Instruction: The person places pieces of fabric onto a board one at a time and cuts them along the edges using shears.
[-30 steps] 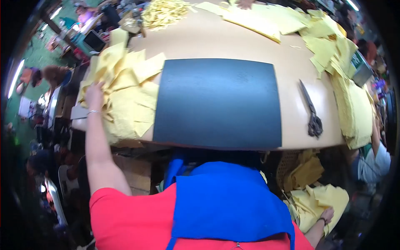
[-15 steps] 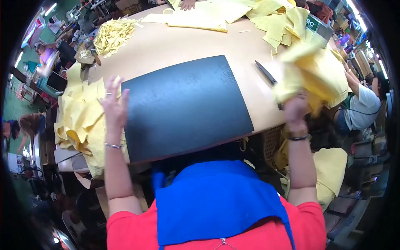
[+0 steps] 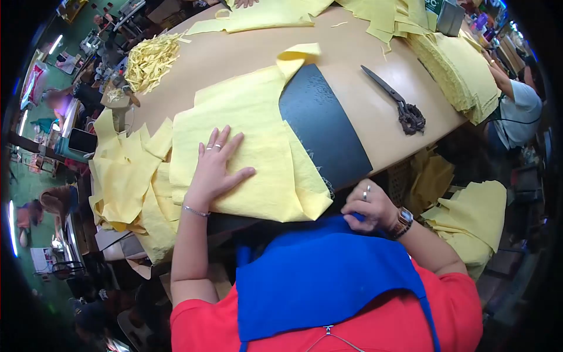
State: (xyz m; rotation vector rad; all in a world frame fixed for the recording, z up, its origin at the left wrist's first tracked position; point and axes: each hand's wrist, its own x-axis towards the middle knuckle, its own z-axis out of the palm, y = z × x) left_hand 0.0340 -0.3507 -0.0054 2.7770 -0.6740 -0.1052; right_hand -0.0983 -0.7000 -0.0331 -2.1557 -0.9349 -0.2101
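Observation:
A yellow cloth piece [image 3: 246, 105] lies over most of the black board [image 3: 328, 117], with its far right corner curled up and its near right edge folded. My left hand [image 3: 217, 170] rests on the cloth, palm down, fingers spread. Just right of the cloth's near corner is my right hand [image 3: 370, 206], in front of the blue apron [image 3: 328, 264]. Its fingers are curled closed; whatever they may hold is hidden. Dark scissors [image 3: 393, 97] with wrapped handles lie on the table right of the board.
Yellow cloth pieces [image 3: 126, 176] are heaped at the left, and a thick yellow stack [image 3: 463, 76] stands at the right. A pile of yellow strips [image 3: 151, 61] sits at the far left. Another person's hand [image 3: 245, 3] is at the far edge; a person [image 3: 516, 111] is at the right.
The yellow cloth that my right hand held at the right now lies on the board. My right hand has come down and left, off the cloth; my left hand now presses on it.

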